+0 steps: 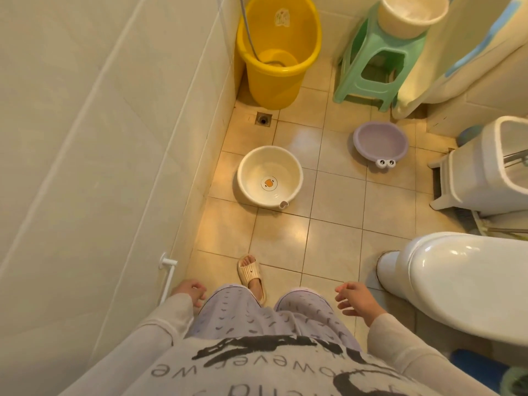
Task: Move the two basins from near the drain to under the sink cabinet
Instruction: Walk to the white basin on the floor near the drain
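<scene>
Basins first: two round plastic ones sit on the tiled floor ahead of me, both upright and empty as far as I can see. The cream basin with a duck print inside [270,176] lies close to the left wall, just short of the square floor drain [263,119]. The lilac basin with googly eyes on its rim [380,142] sits well apart from it, toward the right side of the floor, in front of the green plastic stool [371,67]. I judge they were left here to drip toward the drain.

My left hand [190,291] hangs by my thigh, fingers loosely curled and holding nothing. My right hand [358,300] is spread, palm down, also bare. Neither is near a basin, so nothing is picked up yet.

A tall yellow plastic bucket [278,52] fills the far left corner behind the drain, with a hose dropping into it. A white bin [483,170] and the white toilet [463,278] crowd the right side, narrowing the path. No sink cabinet shows in this view, so I expect to turn after lifting.
</scene>
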`<state>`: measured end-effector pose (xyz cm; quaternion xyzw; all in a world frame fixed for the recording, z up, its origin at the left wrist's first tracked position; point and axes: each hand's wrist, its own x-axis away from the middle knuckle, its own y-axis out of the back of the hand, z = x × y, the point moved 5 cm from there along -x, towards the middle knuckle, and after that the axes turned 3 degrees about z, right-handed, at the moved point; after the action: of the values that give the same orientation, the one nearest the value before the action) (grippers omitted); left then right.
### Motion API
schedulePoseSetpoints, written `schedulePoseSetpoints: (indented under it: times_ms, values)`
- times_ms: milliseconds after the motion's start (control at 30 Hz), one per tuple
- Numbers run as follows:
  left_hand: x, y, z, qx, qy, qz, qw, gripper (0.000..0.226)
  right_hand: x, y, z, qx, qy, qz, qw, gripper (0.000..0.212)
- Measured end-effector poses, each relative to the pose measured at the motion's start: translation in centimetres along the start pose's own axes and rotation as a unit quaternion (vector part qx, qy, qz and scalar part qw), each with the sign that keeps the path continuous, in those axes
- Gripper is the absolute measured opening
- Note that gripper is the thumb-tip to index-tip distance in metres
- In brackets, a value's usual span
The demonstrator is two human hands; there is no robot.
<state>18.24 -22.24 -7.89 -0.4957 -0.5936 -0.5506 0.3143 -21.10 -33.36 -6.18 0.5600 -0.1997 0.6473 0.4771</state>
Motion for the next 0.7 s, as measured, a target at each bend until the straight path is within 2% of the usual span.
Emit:
schedulePoseSetpoints:
  times_ms: [100, 200, 367, 700]
  values:
    - [-1.2, 2.5, -4.6, -0.014, -0.026, 0.013, 0.999, 0.021, -0.5, -0.3, 0.4, -0.006, -0.026, -0.013, 1.0, 0.014]
    - [-2.5, 4.3, -8.1, 0.018, -0.041, 0.028, 0.999, 0.023, -0.7, -0.1, 1.2, -0.009, -0.046, -0.019, 0.999, 0.013]
    - [-4.3, 5.8, -11.1, 0.043, -0.035, 0.035, 0.998, 0.022, -2.1, 0.7, 4.4, -0.014, -0.064, -0.02, 0.998, 0.012]
    - [-5.1, 5.9, -13.5, 0.021, 0.047, 0.018, 0.998, 0.012, -7.5, 4.7, 19.2, 0.026, 0.016, 0.001, 1.0, 0.017]
